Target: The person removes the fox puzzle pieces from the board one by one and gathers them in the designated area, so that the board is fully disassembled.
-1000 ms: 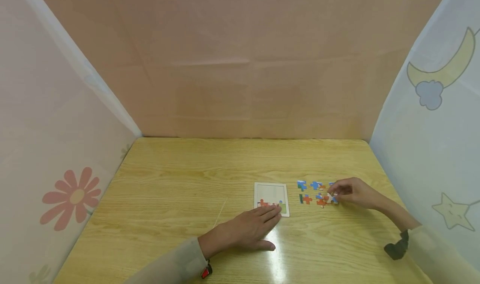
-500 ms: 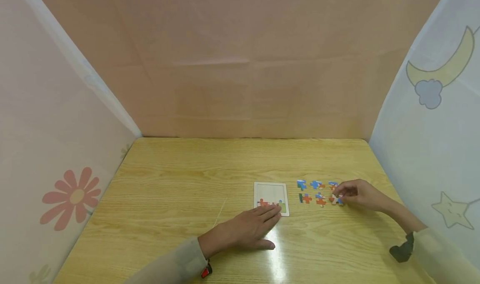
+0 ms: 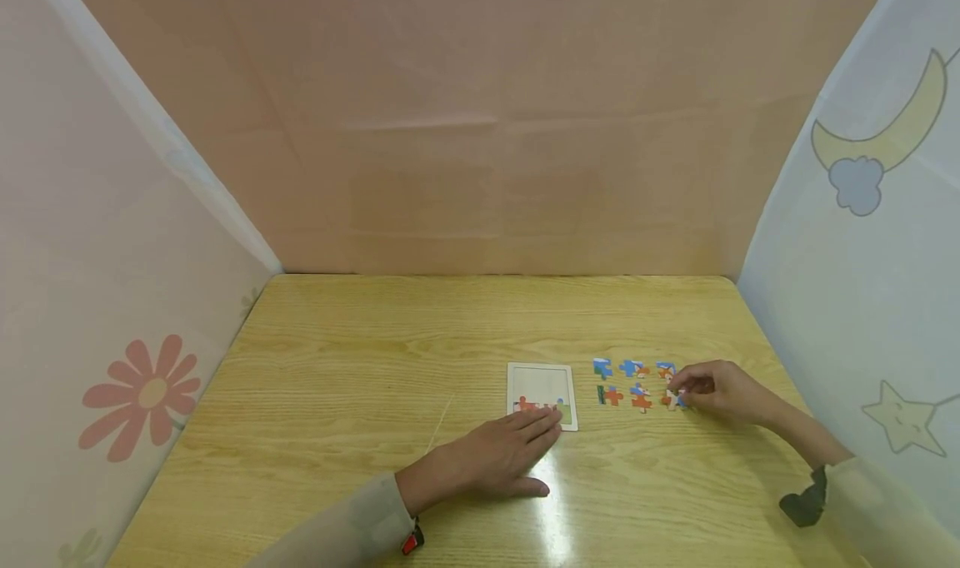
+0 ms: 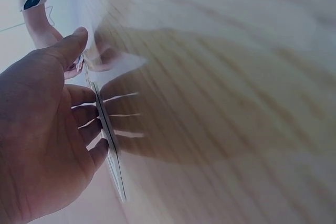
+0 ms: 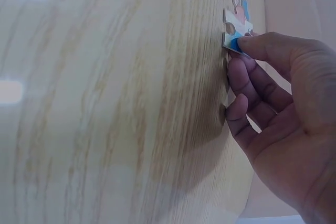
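The left hand (image 3: 513, 453) rests straight-fingered, grip released, over the near edge of the puzzle board (image 3: 542, 385); light pressure should steady it. Rightward, 5 loose pieces (image 3: 640, 399) lie on the table (image 3: 360, 368). The right hand (image 3: 718, 391) pinches the blue-cornered piece (image 5: 240, 28), best handled level.
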Available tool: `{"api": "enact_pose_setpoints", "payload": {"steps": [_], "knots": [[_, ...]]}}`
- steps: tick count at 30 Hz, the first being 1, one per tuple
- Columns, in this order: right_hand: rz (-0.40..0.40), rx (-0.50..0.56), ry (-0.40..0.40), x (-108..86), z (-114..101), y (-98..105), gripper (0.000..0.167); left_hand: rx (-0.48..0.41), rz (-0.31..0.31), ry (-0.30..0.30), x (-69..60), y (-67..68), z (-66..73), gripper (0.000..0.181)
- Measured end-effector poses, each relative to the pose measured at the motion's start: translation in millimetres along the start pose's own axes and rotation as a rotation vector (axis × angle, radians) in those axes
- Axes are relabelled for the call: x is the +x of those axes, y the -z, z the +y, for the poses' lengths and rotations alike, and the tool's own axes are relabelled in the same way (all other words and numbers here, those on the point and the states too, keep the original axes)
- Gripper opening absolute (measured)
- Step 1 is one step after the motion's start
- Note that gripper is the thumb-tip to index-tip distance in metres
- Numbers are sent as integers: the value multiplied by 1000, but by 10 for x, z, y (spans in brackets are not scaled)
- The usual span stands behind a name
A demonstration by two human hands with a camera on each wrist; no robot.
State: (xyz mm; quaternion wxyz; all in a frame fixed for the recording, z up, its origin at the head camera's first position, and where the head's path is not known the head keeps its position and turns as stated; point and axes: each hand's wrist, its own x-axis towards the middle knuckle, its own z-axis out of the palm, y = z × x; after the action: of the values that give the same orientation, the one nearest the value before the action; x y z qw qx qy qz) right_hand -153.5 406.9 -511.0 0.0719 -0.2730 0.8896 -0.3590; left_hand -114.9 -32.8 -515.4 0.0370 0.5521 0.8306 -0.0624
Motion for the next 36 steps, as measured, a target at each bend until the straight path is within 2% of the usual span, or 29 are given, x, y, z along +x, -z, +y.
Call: {"api": "enact_pose_setpoints", "payload": {"steps": [11,22,29,36], "knots": [[42,-53,-36,-43,-22,-35,19,41,17,-2,5,3,8,82],[110,-107,63,-56,0,-65,24,3,24,-15,-22,-11,3,80],[123,-112,54,-34,-16,-77,24,2,38,-17,-28,-14,11,80],[142,-115,67,98,-158,-82,24,6,42,-16,-24,-26,11,80]]}}
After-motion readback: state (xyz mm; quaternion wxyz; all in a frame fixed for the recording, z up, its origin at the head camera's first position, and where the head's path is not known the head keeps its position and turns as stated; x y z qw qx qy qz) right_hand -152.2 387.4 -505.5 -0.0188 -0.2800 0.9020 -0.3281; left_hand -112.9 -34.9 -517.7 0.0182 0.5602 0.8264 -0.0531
